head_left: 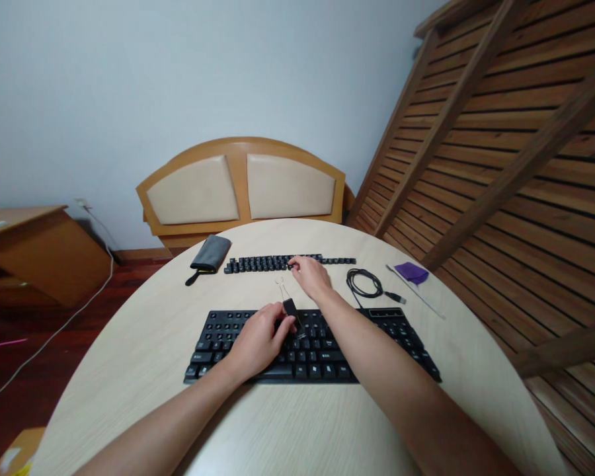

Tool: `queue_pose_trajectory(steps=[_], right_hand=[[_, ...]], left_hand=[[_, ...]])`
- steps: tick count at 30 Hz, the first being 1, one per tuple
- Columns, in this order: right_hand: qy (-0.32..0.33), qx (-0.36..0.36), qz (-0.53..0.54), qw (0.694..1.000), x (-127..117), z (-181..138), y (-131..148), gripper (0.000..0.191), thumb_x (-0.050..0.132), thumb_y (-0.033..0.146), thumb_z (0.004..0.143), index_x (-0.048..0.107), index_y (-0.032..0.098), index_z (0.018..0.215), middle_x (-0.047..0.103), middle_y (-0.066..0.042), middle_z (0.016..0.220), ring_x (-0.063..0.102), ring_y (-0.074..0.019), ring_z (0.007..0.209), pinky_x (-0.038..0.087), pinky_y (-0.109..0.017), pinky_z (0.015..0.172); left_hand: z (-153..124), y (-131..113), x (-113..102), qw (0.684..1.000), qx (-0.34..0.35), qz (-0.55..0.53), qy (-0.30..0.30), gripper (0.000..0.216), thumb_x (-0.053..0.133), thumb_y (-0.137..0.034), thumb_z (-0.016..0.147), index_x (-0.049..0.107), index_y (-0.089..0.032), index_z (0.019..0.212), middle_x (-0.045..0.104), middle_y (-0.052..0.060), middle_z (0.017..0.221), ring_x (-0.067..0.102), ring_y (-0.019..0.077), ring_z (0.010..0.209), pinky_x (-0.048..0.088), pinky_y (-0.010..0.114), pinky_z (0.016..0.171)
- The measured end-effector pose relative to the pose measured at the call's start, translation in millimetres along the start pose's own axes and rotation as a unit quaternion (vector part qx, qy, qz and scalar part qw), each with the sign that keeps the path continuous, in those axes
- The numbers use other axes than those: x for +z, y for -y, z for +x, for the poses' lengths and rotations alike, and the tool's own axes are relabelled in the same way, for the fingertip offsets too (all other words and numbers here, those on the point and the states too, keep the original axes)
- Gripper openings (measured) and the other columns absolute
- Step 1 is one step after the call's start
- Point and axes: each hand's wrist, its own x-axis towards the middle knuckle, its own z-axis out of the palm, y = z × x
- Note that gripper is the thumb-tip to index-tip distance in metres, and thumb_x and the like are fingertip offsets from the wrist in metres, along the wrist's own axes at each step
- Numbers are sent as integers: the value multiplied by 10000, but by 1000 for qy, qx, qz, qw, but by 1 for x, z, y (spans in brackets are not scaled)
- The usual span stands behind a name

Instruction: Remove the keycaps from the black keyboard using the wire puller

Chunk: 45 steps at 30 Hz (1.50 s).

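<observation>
A black keyboard lies across the near half of the table, with bare key sockets in its upper left part. Over it, my left hand is closed around a keycap puller, which has a black handle and wire loops at its ends. Farther off, loose black keycaps are lined up in rows. My right hand reaches over the keyboard to the front edge of these rows, its fingertips pinched on a small black keycap. My right forearm covers part of the keyboard.
A grey pouch lies left of the keycap rows. On the right are a coiled USB cable, a purple cloth and a thin rod. The round table stands before a wooden headboard.
</observation>
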Motion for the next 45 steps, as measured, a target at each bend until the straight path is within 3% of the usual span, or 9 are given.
queue_pose_trajectory(steps=[18,23,26,28,32,35,39,45], right_hand=[[26,-9,0,1000,-1,-1,3,302,535,216,941,599,302,1224,698,-13,1106,592,-185,1080,451,-287,849],[58,-11,-22,998,-18,-7,12,457,561,176,907,467,227,1352,673,-92,1164,606,-222,1080,459,-325,856],[98,-16,-43,994,-36,-20,19,513,594,92,836,494,193,1329,676,-127,1153,631,-250,1050,461,-348,859],[127,-26,-52,990,-50,-37,21,436,609,77,812,575,189,1232,683,-125,1142,628,-263,1067,460,-358,880],[155,-73,-47,984,-81,-80,16,270,592,204,890,634,195,1157,667,-105,1181,587,-255,1142,442,-371,964],[205,-165,38,964,-94,-108,2,340,611,357,905,624,211,1211,640,-95,1228,554,-253,1189,433,-380,1008],[202,-195,104,954,-91,-126,-15,553,674,449,850,545,243,1347,569,-91,1343,515,-261,1246,394,-411,1066],[179,-197,105,958,-80,-129,-21,511,665,485,853,576,237,1290,556,-95,1367,497,-257,1268,378,-426,1077]], left_hand=[[0,-1,0,1000,1,0,1,239,456,-306,983,602,-198,828,689,58,845,634,242,839,455,349,774],[0,-1,-1,1000,4,-5,-3,237,455,-299,985,608,-198,834,695,58,853,639,239,846,463,343,783],[0,0,-1,1000,8,-1,-5,242,454,-307,987,605,-197,834,698,59,844,642,239,834,470,338,775],[0,0,0,1000,9,3,-8,243,458,-320,985,602,-198,832,700,61,839,644,241,821,472,334,762],[-1,2,1,1000,10,12,-7,244,453,-329,986,597,-199,840,696,62,842,641,239,818,469,331,763],[-1,2,0,1000,17,26,-7,241,442,-328,988,591,-198,851,687,64,845,635,237,814,468,333,762],[-2,-4,-1,999,21,48,-2,246,426,-329,990,584,-199,854,681,73,840,635,240,804,467,333,739],[0,-15,4,999,11,28,-24,221,464,-325,975,574,-200,830,694,62,823,639,233,765,455,323,702]])
